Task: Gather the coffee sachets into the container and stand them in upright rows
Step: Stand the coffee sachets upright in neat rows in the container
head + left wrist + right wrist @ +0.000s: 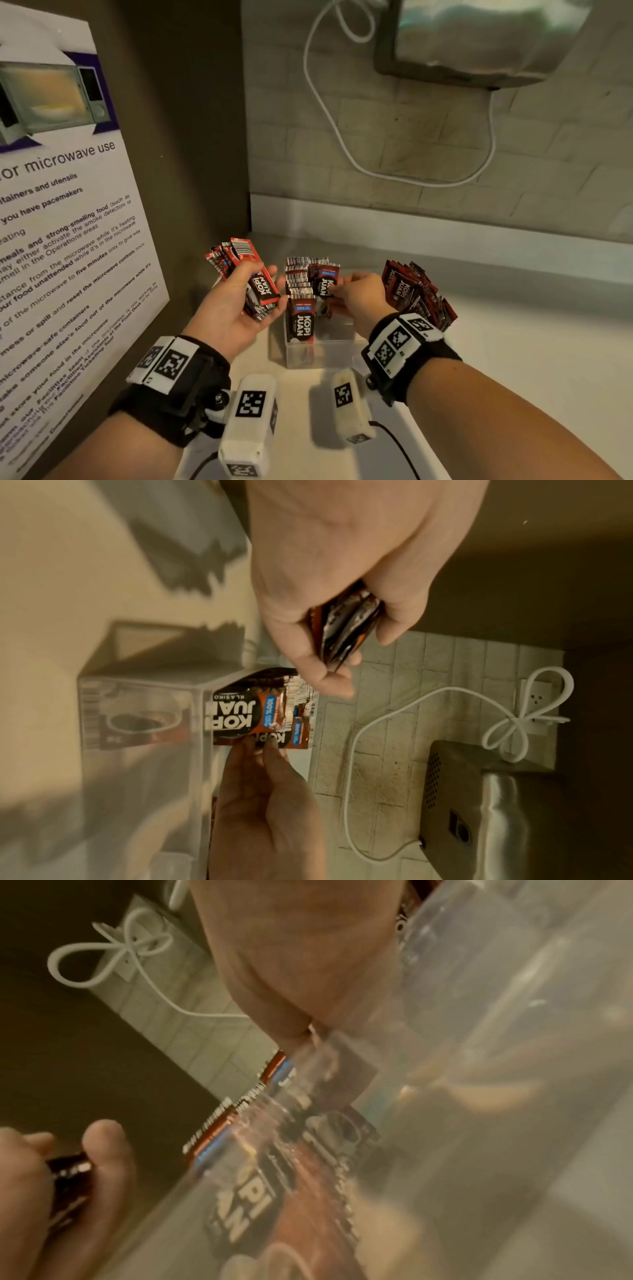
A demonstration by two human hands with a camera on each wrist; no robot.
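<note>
A clear plastic container (322, 349) stands on the counter with a row of red-and-black coffee sachets (299, 287) upright along its left side. My left hand (263, 284) grips a fanned stack of sachets (239, 260) just left of the container; the left wrist view shows this stack (346, 626) edge-on between thumb and fingers. My right hand (337, 289) pinches one sachet (325, 277) standing in the container beside the row. The left wrist view shows that sachet (270, 739) held by the right fingertips (250, 748). A loose pile of sachets (418, 294) lies to the right.
A microwave-use poster (68, 240) covers the left wall close to my left arm. A white cable (329, 113) loops down the tiled back wall from a steel appliance (479, 41) at the top right. Bare counter (513, 359) stretches to the right.
</note>
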